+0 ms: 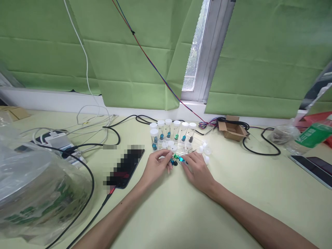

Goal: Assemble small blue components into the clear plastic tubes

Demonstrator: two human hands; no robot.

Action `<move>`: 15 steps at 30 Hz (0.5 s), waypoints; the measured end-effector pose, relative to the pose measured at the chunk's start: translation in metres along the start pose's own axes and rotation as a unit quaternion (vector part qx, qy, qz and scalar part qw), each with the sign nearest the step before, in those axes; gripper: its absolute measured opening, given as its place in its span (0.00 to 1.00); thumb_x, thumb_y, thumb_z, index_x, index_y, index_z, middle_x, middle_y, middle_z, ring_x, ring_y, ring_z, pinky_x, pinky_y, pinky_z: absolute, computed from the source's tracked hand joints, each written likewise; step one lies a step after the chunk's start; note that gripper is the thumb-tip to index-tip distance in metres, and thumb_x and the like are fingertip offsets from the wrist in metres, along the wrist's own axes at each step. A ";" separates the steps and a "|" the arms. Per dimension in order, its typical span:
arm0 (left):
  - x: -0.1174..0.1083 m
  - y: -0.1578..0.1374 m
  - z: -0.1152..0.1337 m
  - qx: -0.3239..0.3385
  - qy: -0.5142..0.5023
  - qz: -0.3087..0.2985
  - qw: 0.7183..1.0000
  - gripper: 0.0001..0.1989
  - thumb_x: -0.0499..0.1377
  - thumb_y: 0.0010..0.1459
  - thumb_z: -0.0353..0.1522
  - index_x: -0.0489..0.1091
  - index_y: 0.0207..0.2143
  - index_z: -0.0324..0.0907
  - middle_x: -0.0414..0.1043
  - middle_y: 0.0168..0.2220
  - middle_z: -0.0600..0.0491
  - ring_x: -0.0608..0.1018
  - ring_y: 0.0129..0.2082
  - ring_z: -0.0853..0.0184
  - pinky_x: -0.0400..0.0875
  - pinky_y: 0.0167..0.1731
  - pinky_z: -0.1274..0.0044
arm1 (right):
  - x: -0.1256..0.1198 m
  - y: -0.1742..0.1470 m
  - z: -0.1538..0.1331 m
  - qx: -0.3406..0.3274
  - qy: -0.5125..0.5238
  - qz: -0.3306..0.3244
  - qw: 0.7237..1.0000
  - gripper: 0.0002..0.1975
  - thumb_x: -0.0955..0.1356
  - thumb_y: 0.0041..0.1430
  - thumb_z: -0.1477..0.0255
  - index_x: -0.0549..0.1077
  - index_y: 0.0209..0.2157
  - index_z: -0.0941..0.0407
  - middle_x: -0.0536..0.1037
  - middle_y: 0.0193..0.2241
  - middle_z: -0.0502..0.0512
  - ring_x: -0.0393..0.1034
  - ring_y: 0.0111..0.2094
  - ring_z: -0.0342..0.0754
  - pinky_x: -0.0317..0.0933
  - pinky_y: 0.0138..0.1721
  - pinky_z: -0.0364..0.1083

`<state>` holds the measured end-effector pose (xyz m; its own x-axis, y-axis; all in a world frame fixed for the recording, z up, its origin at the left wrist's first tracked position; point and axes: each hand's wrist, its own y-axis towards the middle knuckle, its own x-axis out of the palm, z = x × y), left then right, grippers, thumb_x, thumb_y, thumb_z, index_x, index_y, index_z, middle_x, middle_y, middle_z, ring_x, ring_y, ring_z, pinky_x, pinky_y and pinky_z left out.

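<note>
My left hand (158, 162) is closed in a pinch above the table, thumb against forefinger; what lies between them is too small to make out. Close by on the right, the fingers of my right hand (198, 170) are bent together on a small shiny blue piece (181, 159). A green piece (176, 156) and a black round piece (175, 163) lie between the hands. Just behind them stand several clear tubes (176, 129) with white caps, holding small blue, green or dark parts with thin stems. Loose white caps (206, 159) and clear tubes lie beside my right hand.
A phone (126, 167) with a cable lies left of my left arm. A large clear plastic bag (41, 197) fills the left side. Cables and a power strip (61, 147) are behind it. A small cardboard box (232, 131), a bottle (311, 135) and phones (311, 167) are at right.
</note>
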<state>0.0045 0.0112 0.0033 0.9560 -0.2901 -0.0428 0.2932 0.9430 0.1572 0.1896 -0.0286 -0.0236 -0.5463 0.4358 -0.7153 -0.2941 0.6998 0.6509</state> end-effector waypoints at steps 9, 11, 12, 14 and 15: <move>-0.002 0.000 0.001 -0.062 -0.067 -0.003 0.996 0.19 0.63 0.52 0.45 0.71 0.33 0.37 0.72 0.29 0.52 0.76 0.21 0.68 0.70 0.24 0.75 | 0.000 -0.001 -0.009 -0.044 -0.010 -0.089 0.995 0.13 0.62 0.66 0.74 0.70 0.51 0.54 0.73 0.49 0.60 0.62 0.51 0.56 0.57 0.51 0.56; -0.002 0.001 0.000 -0.069 -0.078 0.000 0.995 0.19 0.64 0.51 0.45 0.71 0.32 0.37 0.73 0.29 0.51 0.75 0.21 0.68 0.70 0.24 0.76 | 0.000 -0.001 -0.009 -0.043 -0.015 -0.100 0.994 0.13 0.62 0.67 0.73 0.70 0.50 0.54 0.73 0.50 0.60 0.61 0.51 0.57 0.57 0.51 0.57; -0.002 0.001 -0.001 -0.072 -0.084 0.001 0.994 0.19 0.65 0.51 0.45 0.72 0.32 0.37 0.73 0.28 0.51 0.75 0.21 0.68 0.69 0.24 0.76 | 0.000 -0.001 -0.009 -0.043 -0.016 -0.104 0.994 0.13 0.62 0.67 0.73 0.70 0.51 0.54 0.73 0.51 0.59 0.61 0.51 0.57 0.56 0.52 0.58; -0.001 0.001 -0.001 -0.079 -0.094 0.004 0.992 0.20 0.65 0.50 0.45 0.72 0.32 0.36 0.74 0.28 0.51 0.75 0.21 0.69 0.69 0.23 0.77 | 0.000 -0.001 -0.009 -0.041 -0.016 -0.109 0.993 0.13 0.62 0.67 0.73 0.69 0.52 0.54 0.74 0.51 0.58 0.61 0.51 0.57 0.56 0.52 0.58; -0.001 0.002 -0.001 -0.082 -0.097 0.005 0.992 0.20 0.66 0.49 0.45 0.72 0.32 0.36 0.74 0.27 0.51 0.75 0.21 0.69 0.69 0.23 0.77 | 0.000 -0.001 -0.009 -0.041 -0.014 -0.111 0.993 0.13 0.62 0.68 0.72 0.69 0.52 0.53 0.74 0.51 0.58 0.61 0.51 0.56 0.55 0.52 0.58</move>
<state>0.0042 0.0130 0.0029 0.9444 -0.2916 0.1518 0.2959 0.9552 -0.0060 0.1825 -0.0347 -0.0225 -0.4399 0.2916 -0.8494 -0.4684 0.7325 0.4940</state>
